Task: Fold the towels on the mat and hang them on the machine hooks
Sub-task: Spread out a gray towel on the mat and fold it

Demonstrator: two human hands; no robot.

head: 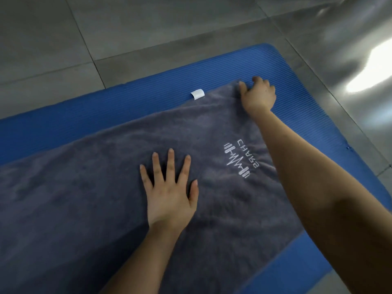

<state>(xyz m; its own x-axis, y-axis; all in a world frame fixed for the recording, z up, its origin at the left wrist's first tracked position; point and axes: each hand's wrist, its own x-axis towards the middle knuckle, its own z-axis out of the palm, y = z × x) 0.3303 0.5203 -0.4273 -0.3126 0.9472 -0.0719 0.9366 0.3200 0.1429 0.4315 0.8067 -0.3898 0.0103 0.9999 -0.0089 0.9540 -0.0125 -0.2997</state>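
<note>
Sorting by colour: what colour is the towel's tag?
The tag is white, head view.

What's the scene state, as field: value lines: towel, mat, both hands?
towel: grey, spread flat on mat; white tag at far edge
mat: blue, on grey tile floor
left hand: flat, fingers spread, pressing towel's middle
right hand: grips towel's far right corner
machine hooks: not in view
</note>
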